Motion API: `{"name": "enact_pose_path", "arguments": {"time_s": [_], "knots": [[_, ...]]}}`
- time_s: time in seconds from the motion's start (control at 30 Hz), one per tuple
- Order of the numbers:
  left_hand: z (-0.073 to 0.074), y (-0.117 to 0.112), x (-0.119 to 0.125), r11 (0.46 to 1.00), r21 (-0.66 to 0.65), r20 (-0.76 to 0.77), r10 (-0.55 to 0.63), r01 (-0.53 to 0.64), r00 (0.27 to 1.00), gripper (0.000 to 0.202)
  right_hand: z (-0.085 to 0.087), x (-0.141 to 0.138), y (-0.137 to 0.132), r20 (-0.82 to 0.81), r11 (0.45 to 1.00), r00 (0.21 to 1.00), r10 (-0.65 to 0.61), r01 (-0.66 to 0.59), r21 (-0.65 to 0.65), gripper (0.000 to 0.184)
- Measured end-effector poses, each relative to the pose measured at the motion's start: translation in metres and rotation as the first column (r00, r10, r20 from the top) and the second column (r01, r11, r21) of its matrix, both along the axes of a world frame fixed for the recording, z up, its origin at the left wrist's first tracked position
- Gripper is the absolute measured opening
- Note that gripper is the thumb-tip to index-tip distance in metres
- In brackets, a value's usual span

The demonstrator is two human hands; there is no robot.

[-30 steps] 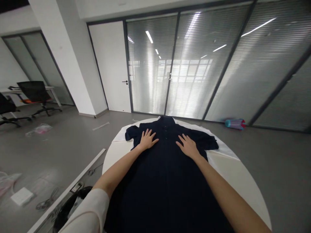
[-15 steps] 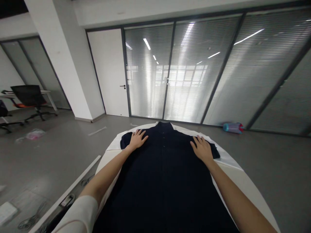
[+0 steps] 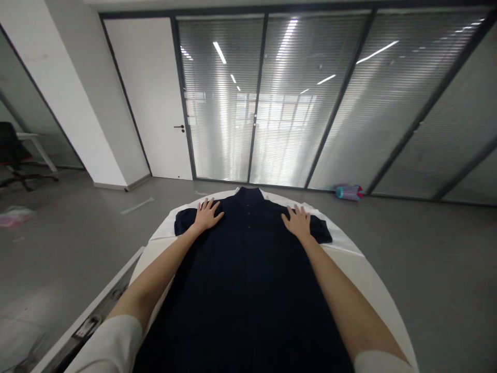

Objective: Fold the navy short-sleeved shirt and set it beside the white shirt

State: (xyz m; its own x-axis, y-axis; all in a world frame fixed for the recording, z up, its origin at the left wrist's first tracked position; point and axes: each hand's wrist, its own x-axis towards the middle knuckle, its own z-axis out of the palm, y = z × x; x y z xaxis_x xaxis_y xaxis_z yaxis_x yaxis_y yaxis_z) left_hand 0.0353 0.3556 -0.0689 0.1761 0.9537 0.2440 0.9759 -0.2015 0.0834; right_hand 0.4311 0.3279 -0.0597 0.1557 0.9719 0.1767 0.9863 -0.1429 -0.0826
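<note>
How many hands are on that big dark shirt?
2. The left hand rests on the dark shirt beside the sleeve at picture left, and the right hand beside the sleeve at picture right.

"What's worn here?"

"A plain white left sleeve (image 3: 112, 339), ending near the elbow."

"And the right sleeve (image 3: 382, 362)?"

"White too, though only its edge shows."

"Past them?"

"Both forearms (image 3: 165, 274) are bare, and so are the left hand (image 3: 207, 216) and the right hand (image 3: 298, 223)."
</note>
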Motion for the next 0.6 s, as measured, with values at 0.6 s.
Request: {"name": "enact_pose_path", "arguments": {"time_s": [0.6], "knots": [[-0.01, 0.002, -0.003, 0.978, -0.21, -0.003, -0.019, 0.018, 1.0, 0.069, -0.024, 0.115, -0.032, 0.008, 0.974, 0.99, -0.14, 0.14, -0.179, 0.068]]}}
